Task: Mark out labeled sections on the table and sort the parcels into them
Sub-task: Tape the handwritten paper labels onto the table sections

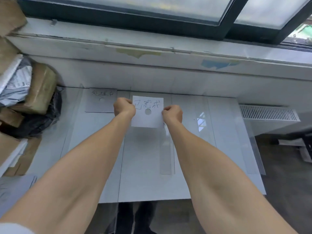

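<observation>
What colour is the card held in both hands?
White card, dark handwriting and a round hole; head view.

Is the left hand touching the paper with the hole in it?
Touching. The head view shows the left hand pinching the left edge of the paper.

a mailroom-like workspace: piled parcels (28, 92) beside a white table (219, 149) under windows (152, 7).

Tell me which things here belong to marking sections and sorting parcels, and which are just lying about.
Job: handwritten label card pinched by left hand and right hand; second label card lying on the table; clear ruler; parcel pile at left.
Lying about: radiator; tape scraps on the window ledge.
</observation>
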The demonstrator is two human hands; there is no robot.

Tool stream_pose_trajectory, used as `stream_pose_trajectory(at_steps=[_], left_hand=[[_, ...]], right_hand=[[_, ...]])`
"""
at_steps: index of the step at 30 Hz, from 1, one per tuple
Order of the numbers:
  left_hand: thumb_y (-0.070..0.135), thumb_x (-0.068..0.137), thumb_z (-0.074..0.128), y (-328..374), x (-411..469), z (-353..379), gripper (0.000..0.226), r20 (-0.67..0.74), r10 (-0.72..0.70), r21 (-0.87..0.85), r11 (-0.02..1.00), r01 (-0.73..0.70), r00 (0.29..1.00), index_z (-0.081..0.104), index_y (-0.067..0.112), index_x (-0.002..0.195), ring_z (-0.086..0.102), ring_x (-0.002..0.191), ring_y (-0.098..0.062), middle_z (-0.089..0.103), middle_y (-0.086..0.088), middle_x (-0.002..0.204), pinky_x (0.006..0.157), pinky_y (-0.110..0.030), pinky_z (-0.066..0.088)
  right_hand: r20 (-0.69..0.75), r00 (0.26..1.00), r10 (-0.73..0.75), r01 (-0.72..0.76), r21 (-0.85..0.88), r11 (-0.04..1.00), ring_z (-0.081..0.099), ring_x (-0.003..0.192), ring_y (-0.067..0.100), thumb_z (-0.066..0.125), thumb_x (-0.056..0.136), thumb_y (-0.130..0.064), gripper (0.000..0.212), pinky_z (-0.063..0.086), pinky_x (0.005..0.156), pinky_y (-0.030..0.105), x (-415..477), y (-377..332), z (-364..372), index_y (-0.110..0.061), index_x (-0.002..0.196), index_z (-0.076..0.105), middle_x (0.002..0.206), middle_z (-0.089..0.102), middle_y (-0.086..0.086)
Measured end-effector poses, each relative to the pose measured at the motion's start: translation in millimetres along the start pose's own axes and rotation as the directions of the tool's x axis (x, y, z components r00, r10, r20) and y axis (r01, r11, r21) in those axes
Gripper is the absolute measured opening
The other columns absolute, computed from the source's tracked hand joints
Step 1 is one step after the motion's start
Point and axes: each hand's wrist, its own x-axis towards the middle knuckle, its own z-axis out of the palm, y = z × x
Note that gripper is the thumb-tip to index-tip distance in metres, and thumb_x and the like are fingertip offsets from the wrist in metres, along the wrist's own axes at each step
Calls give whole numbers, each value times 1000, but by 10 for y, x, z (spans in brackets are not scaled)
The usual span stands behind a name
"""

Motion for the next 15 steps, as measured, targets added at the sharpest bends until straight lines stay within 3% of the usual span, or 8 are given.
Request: stream_pose_trajectory(at_steps=[4,8,9,10,11,12,13,15], left_hand=[[2,93,53,145,249,186,26,46,21,20,1000,-22,999,70,9,112,61,94,-29,65,-8,111,79,-29,49],[6,95,50,231,477,332,28,83,29,47,998,-33,996,66,-2,117,63,105,-27,58,-23,126,69,-27,39],[7,95,49,241,534,367,25,96,20,46,999,-25,995,67,-1,111,64,98,-30,62,-24,120,68,-27,38],[7,95,47,245,573,394,21,116,15,65,998,-22,993,67,1,101,54,112,-23,64,-18,114,67,-27,37],[7,96,46,252,609,425,19,130,1,89,996,-13,992,64,4,93,33,76,-17,58,-10,102,66,-27,36],[7,97,44,267,635,455,18,145,-8,111,994,-8,989,62,4,94,54,75,-26,57,-14,102,65,-27,38],[7,98,43,288,651,484,22,165,-13,132,991,-9,986,62,0,106,56,81,-29,57,-16,106,69,-31,43],[9,100,42,328,680,529,34,180,-39,156,988,11,983,56,-3,129,59,110,-36,56,-19,128,89,-37,49]], right_hand=[[-48,999,23,-23,-19,1000,68,84,35,49,87,-1,26,53,67,32,277,-98,104,-9,85,73,89,72,11],[-44,998,34,-37,-63,997,45,67,28,49,91,-3,29,35,53,24,529,-183,280,-13,63,49,64,46,3],[-19,999,26,-27,-76,997,48,70,29,49,92,-4,29,36,52,24,566,-211,309,-13,65,52,66,49,3],[14,1000,17,-16,-81,997,54,76,32,49,93,-4,24,43,56,26,599,-228,336,-11,74,61,74,57,7],[36,999,6,-3,-83,997,61,86,34,49,94,-4,19,50,67,30,629,-241,370,-6,91,68,90,64,11],[51,999,7,-3,-87,996,63,97,34,49,95,-4,23,53,79,33,655,-253,399,-2,109,67,106,66,14],[66,998,8,-1,-99,995,63,103,33,49,96,-4,26,52,84,35,675,-265,428,0,116,64,113,65,14],[96,995,10,2,-118,993,60,93,33,50,94,-4,16,49,73,30,728,-263,480,-5,101,64,98,62,11]])
